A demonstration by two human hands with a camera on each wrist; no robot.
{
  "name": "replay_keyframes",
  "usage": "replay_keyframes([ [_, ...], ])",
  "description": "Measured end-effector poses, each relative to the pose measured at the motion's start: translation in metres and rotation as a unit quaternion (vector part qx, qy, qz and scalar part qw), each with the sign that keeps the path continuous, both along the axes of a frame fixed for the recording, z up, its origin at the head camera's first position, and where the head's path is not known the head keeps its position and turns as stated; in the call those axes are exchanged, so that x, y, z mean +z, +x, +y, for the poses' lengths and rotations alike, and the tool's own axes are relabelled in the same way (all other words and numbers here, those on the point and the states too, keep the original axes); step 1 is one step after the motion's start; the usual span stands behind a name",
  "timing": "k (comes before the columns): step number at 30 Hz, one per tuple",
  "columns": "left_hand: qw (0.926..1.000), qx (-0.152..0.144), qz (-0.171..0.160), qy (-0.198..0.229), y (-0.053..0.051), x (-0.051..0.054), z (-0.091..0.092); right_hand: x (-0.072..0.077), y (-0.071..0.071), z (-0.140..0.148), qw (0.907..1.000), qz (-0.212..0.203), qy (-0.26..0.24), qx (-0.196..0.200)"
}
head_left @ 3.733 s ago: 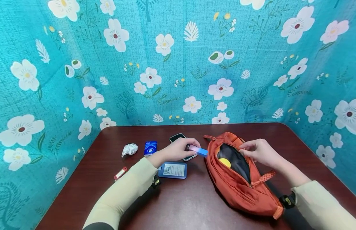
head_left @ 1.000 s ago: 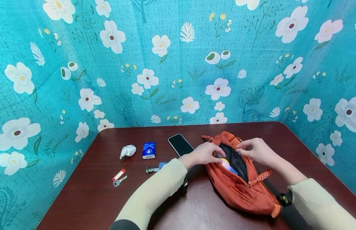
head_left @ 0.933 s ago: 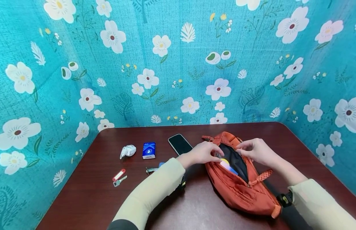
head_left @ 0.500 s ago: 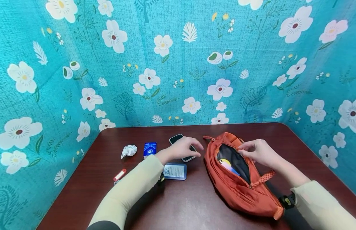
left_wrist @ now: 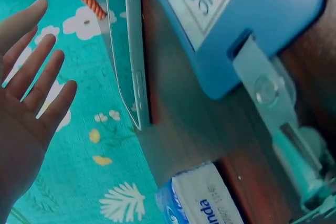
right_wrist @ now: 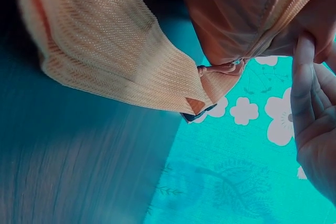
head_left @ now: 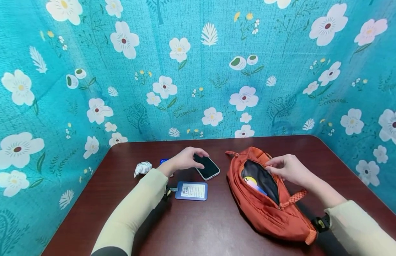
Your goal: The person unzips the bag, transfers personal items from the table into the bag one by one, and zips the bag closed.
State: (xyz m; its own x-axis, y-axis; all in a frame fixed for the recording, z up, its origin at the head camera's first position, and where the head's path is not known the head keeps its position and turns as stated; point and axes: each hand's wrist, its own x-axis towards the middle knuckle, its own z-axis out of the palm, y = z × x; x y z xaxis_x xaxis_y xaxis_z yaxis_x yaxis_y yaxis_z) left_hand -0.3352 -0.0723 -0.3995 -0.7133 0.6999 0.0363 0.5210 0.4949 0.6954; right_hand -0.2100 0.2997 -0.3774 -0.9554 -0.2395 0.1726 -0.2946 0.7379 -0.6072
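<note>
My left hand [head_left: 187,159] hovers over the left edge of a dark-screened phone [head_left: 210,169], its fingers spread and loosely bent with nothing in them. In the left wrist view those fingers [left_wrist: 37,72] stand apart from the phone [left_wrist: 135,51]. On the right, my right hand [head_left: 289,170] pinches the far edge of an orange-red waist bag [head_left: 255,213] and holds its zipped mouth wide. Within the dark lining lie a round yellow thing [head_left: 250,180] and a slim pink-and-blue stick [head_left: 261,190], partly hidden. A blue ID card holder [head_left: 192,191] lies nearer me than the phone.
A coiled white cable [head_left: 142,168] lies at the table's left. Behind my left wrist, a blue-and-white tissue pack [left_wrist: 205,198] is mostly covered in the head view. The bag's strap [right_wrist: 115,51] crosses the right wrist view. A flowered cloth [head_left: 185,89] hangs behind the table [head_left: 201,227].
My left hand put the pink-and-blue stick into the bag, let go and came back left over the phone. The right hand keeps its pinch on the bag's edge.
</note>
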Motion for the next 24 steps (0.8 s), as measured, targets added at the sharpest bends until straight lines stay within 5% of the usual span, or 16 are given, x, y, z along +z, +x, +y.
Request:
replay_keyframes([
  [10, 0.9951, -0.033, -0.046, -0.081, -0.015, -0.008, -0.001, 0.0, 0.0, 0.001, 0.9999, -0.013, -0.004, -0.002],
  [20, 0.9876, -0.059, -0.024, -0.143, -0.025, -0.013, 0.012, -0.001, 0.0, 0.002, 1.0, -0.004, 0.001, 0.001],
  [24, 0.9841, -0.046, -0.034, -0.168, -0.028, -0.014, 0.016, -0.003, 0.0, 0.002, 1.0, -0.007, 0.0, 0.004],
])
